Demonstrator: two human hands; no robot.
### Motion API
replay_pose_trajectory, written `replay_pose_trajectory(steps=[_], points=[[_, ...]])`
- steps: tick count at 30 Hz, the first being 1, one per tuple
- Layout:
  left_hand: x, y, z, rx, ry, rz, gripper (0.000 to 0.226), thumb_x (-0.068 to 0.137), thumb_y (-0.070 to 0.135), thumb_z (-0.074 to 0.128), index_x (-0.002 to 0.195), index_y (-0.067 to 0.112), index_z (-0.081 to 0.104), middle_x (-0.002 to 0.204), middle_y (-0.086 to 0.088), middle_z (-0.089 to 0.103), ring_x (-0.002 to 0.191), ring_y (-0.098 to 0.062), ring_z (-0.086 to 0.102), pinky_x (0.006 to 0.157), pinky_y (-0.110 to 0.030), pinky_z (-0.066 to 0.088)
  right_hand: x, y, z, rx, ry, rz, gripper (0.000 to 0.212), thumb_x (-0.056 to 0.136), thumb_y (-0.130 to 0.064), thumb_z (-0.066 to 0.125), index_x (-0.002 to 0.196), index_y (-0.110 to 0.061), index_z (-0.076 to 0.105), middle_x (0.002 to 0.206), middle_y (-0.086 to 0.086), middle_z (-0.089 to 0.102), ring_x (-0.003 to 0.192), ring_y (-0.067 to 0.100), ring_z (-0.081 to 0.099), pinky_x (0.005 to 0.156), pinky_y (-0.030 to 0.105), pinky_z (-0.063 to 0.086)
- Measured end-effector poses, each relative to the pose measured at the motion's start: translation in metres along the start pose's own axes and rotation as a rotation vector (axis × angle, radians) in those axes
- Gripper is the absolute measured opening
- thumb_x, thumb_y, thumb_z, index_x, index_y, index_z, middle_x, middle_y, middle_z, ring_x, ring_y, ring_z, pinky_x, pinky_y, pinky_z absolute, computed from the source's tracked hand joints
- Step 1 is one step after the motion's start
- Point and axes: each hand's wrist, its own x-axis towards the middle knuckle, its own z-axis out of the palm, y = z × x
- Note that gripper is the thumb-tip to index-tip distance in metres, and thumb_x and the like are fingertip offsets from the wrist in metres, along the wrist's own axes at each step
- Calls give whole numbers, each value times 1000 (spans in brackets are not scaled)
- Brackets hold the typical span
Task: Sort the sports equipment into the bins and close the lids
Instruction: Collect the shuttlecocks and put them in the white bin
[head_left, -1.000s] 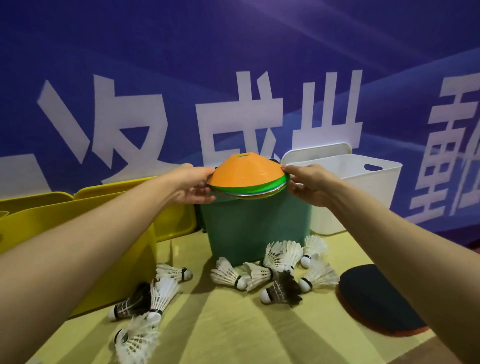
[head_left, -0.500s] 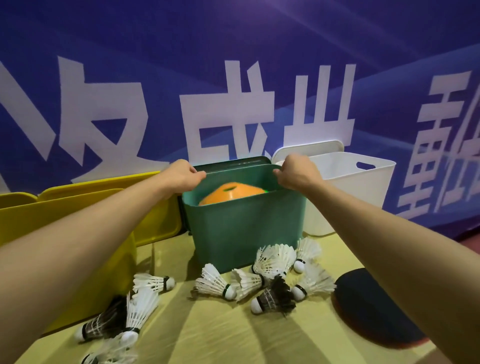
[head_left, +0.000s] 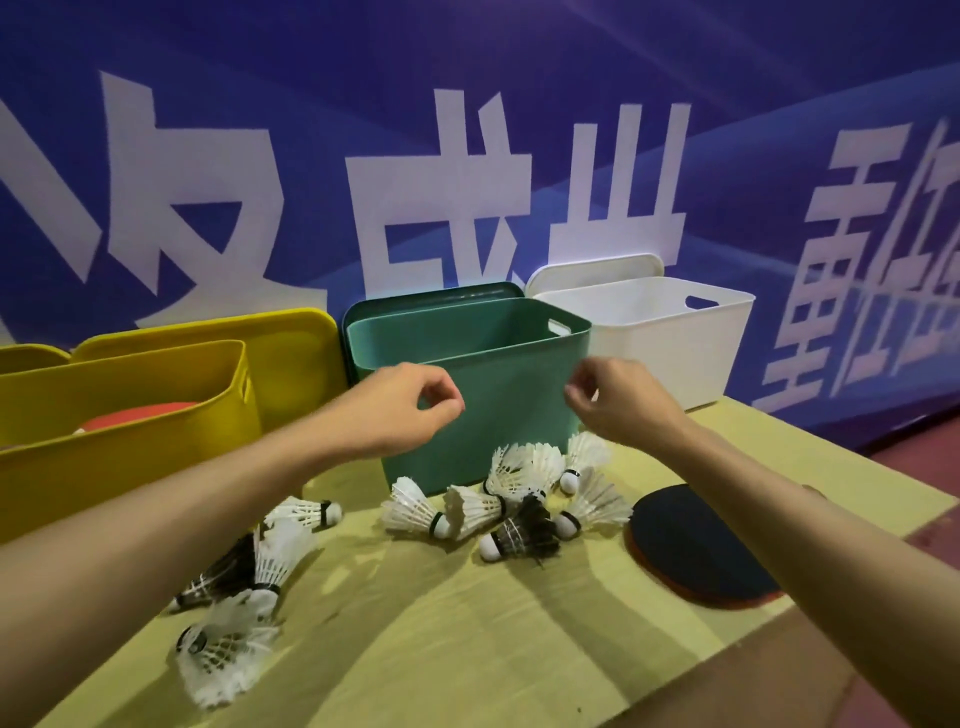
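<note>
Both hands empty, fingers loosely curled: left hand (head_left: 402, 410), right hand (head_left: 615, 402) hovered before green bin (head_left: 511, 374). Shuttlecocks (head_left: 498, 506) lay at bin's foot; paddle (head_left: 696, 545) right of them; yellow bin (head_left: 130, 431) left, white bin (head_left: 670, 332) right.

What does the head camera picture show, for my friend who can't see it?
Two empty hands, left hand and right hand, hover loosely curled in front of an open green bin, between a yellow bin and a white bin. Shuttlecocks and a paddle lie on the table.
</note>
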Motion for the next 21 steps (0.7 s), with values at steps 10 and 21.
replay_pose_trajectory(steps=[10,21], points=[[-35,26,83,267,-368,-15,50,92,56,60,128,22,56,124,3,64,109,-18,61,95,-36,51,-55,14,30,-91,-429,215,67,89,-55,70,138,-14,50,133,8,64,111,25,61,92,34,52],[-23,32,133,275,-310,-98,26,87,48,67,97,25,60,98,3,66,91,-20,64,77,-38,57,0,43,-70,216,304,89,22,92,-30,71,106,-13,70,92,0,71,83,17,66,71,31,52]])
